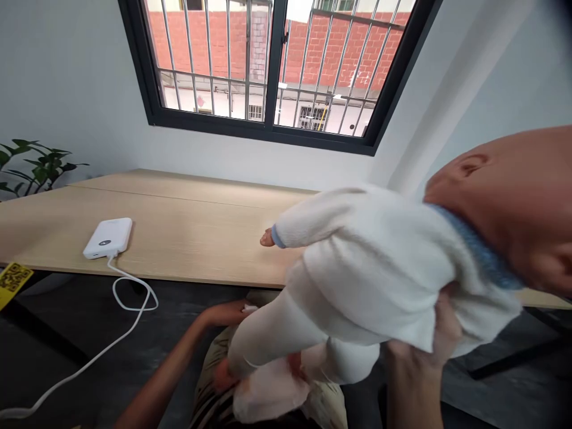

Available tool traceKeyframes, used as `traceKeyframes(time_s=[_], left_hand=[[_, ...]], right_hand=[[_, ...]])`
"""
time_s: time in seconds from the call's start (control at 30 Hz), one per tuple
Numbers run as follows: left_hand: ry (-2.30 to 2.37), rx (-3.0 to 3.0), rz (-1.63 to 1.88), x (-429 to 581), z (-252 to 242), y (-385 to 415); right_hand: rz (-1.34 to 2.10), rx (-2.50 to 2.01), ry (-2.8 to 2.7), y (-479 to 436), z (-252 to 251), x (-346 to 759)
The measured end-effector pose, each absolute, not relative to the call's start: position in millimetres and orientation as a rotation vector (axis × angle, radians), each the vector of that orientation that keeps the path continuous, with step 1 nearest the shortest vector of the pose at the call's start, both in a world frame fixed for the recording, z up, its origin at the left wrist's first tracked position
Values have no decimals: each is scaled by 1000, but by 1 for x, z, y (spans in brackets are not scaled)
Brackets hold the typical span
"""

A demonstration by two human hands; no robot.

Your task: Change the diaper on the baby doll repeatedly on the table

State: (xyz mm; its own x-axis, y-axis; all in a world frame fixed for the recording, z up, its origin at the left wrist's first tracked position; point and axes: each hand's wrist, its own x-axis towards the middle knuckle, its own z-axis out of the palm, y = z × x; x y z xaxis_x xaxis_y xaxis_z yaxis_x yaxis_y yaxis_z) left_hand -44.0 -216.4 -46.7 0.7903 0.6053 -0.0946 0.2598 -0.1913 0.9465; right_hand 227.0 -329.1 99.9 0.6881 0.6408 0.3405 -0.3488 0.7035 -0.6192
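Observation:
A baby doll (370,268) in a white top with blue collar and cuffs and white leggings is tilted across the right side of the view, its head (527,196) to the right and its legs down to the left. My right hand (447,328) is closed round its torso, fingers pressed into the white cloth. My left hand (230,313) is beside the doll's lower leg, above my lap; its fingers are mostly hidden behind the leg. A small white bit (249,308) shows at that hand. Below the doll's legs is a blurred pale pink-white thing (270,390) whose kind I cannot tell.
A light wooden table (201,238) stands ahead, against the wall under a barred window (268,65). On its left part lies a white power bank (108,237) with a white cable (129,328) hanging over the front edge. A green plant (40,164) is at the far left.

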Motion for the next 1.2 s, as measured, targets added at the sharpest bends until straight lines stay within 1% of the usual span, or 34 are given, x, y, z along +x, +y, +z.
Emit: traceKeyframes(time_s=[0.13, 0.23, 0.3, 0.4, 0.53, 0.63, 0.77, 0.87, 1.0, 1.2], left_hand=[[720, 1755, 296, -50, -57, -212], [811, 1828, 313, -63, -36, -215], [841, 1840, 344, -69, -10, -223], [716, 1782, 466, -68, 43, -241], [642, 1819, 793, -49, 110, -258], [572, 1917, 989, -33, 139, -251], [476, 1831, 1077, -14, 153, -223], [397, 1691, 1262, -6, 161, -202], [401, 1685, 1443, -5, 173, -181], [516, 1727, 1389, -16, 168, -140]], right_hand=[[507, -540, -720, -333, 131, 245], [452, -475, -753, -335, 147, 256], [475, -448, -762, -335, 154, 258], [529, -459, -820, -331, 159, 254], [554, -483, -830, -312, 160, 239], [646, -490, -873, -293, 164, 227], [780, -457, -965, -263, 176, 208], [835, -482, -1048, -239, 182, 196], [927, -520, -1137, -211, 180, 188], [1017, -525, -1142, -160, 171, 185]])
